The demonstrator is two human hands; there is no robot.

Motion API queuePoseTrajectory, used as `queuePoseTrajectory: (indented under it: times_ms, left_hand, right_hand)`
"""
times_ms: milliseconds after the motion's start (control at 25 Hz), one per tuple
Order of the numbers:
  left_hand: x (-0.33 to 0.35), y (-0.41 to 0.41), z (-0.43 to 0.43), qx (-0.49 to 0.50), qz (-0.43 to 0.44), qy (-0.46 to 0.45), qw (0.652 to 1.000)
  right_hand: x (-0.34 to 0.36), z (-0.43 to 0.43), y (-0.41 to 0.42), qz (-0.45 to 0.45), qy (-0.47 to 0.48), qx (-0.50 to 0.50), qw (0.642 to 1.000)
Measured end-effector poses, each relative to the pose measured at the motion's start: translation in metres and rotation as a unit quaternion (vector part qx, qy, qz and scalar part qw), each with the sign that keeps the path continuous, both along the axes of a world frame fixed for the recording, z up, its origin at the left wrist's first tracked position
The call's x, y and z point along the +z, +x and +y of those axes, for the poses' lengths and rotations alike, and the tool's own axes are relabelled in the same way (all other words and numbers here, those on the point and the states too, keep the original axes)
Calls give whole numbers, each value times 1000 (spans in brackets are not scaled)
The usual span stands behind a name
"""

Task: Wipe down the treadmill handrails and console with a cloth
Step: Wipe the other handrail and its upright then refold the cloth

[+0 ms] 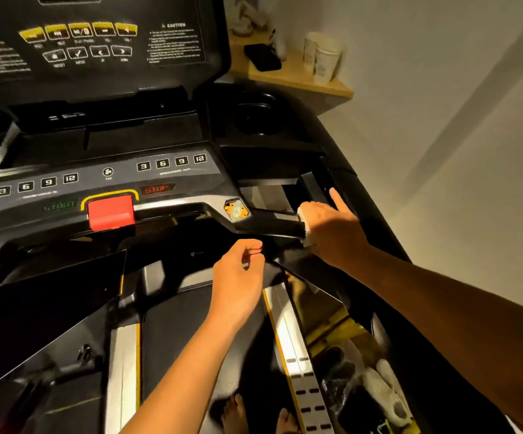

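One white cloth (303,216) — soft, light, bunch in palm; right hand (332,228) clamps it on handrail (272,225), left hand (238,274) curled, hold unclear.

At the centre right of the frame, the right hand (332,228) grips a white cloth (303,221) against the end of the black handrail (272,224), its index finger pointing up and away. Just below and to the left, the left hand (241,272) hovers with curled fingers; whether it holds anything is unclear. The treadmill console (106,172) fills the upper left, with a red safety clip (111,211) at its lower edge.
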State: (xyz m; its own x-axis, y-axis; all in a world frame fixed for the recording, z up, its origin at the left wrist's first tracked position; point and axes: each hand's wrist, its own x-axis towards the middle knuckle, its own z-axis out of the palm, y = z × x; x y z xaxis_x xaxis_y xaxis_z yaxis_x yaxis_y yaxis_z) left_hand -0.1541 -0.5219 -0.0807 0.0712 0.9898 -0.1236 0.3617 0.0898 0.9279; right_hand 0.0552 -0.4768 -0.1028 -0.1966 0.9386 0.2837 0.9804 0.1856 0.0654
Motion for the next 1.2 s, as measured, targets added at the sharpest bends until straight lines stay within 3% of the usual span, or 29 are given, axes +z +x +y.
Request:
queuePoseTrajectory:
  times_ms: [120,240,440,600,680,760,800,880,1000,1080,1120,1200]
  left_hand:
    - [0,-4,-7,-1,9,9,1000]
    - [3,0,-11,22,-2,25,999]
    - [22,40,-1,-19,-2,109,994]
    - [25,68,1,-74,17,147,986]
    - [28,82,1,-76,16,156,985]
    - [33,98,4,-78,9,171,982]
    - [35,106,5,-89,18,187,978]
    - [36,118,7,-133,63,225,963]
    - [29,127,13,-250,165,196,934]
    - [22,128,17,-328,238,181,896]
    - [22,130,20,-350,288,194,870]
    - [25,130,27,-367,381,244,813]
  right_hand:
    - [8,4,-10,21,-56,43,997]
    - [24,6,-13,101,-177,92,975]
    - [22,-26,35,-25,-66,190,979]
    - [64,-51,59,-90,-4,152,984]
    - [82,-42,71,6,30,63,998]
    - [82,-33,82,201,20,-54,978]
    - [74,-34,83,248,-18,-102,963]
    - [50,-53,79,240,-61,-116,962]
    - [32,-119,86,163,-52,-18,985]
    - [32,-173,93,166,-131,-6,977]
    - [34,-190,95,123,-145,2,982]
    - [35,-181,96,94,-175,-22,980]
